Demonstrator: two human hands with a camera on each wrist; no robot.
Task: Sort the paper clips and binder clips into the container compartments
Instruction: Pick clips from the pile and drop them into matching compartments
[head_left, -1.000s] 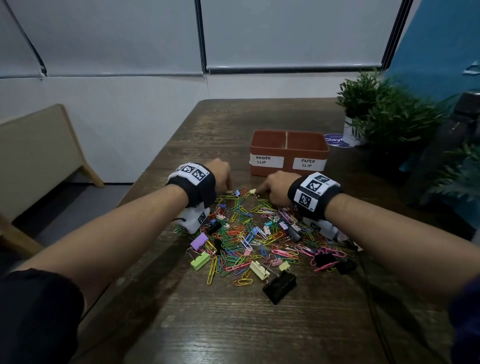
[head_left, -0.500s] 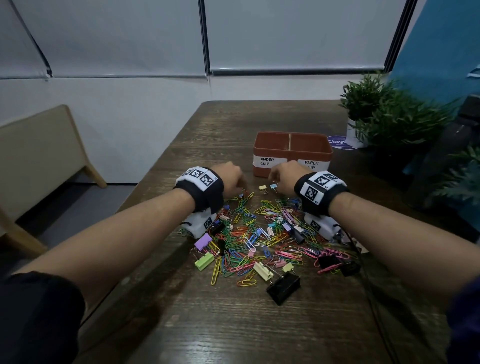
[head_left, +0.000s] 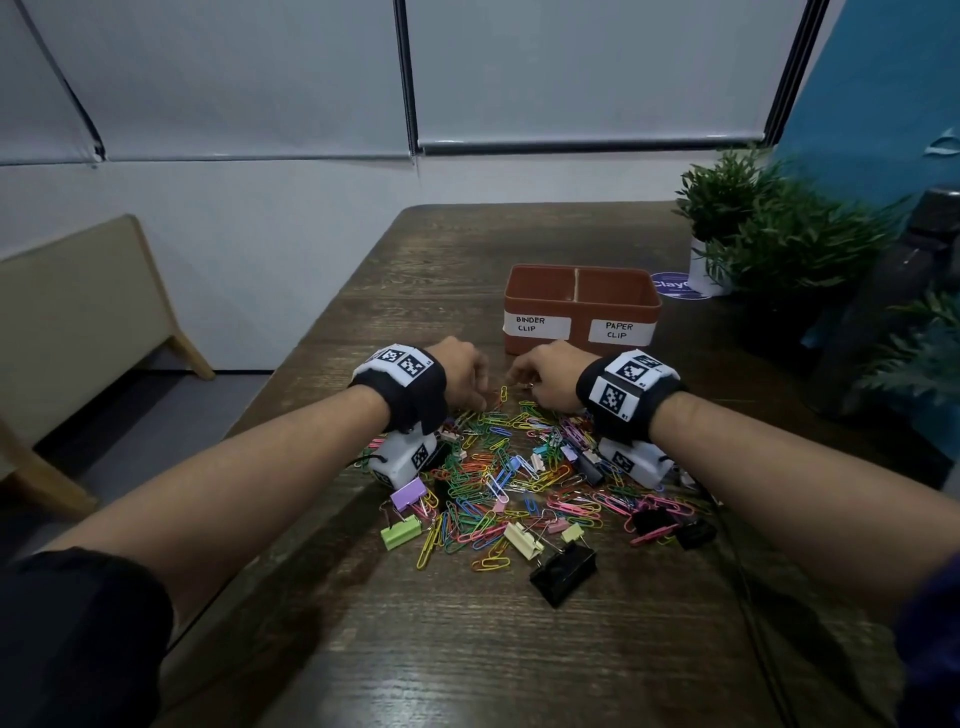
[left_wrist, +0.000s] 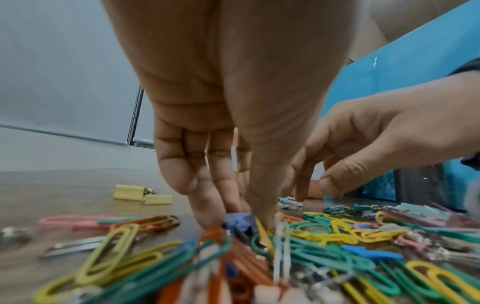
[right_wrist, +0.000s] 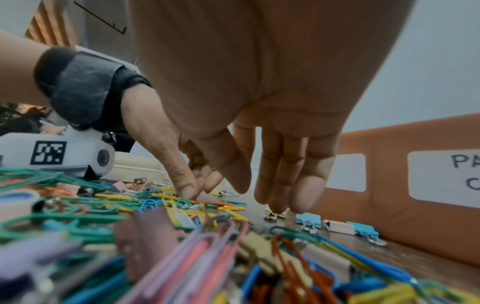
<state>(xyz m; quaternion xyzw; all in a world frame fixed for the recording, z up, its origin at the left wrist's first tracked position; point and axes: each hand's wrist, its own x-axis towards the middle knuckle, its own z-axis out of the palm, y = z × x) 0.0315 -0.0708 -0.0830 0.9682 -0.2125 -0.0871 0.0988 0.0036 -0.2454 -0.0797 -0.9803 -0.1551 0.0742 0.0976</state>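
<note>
Blue binder clip (left_wrist: 238, 221) (small) between left hand (left_wrist: 228, 115) fingertips (left_wrist: 207, 218)

Pale wall (head_left: 218, 249), drawn roller blinds (head_left: 587, 67), wooden bench (head_left: 72, 312), potted plants (head_left: 769, 228).

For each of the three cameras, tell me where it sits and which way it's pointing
Head: worn on the head, looking forward and down at the table, clip pile and container; both forearms and hands show.
Left wrist: under the left hand, low over the table, looking along its fingers at the clips; the right hand shows too.
Right wrist: under the right hand, facing the container's labelled front; the left hand shows.
Shared: both wrist views show both hands.
</note>
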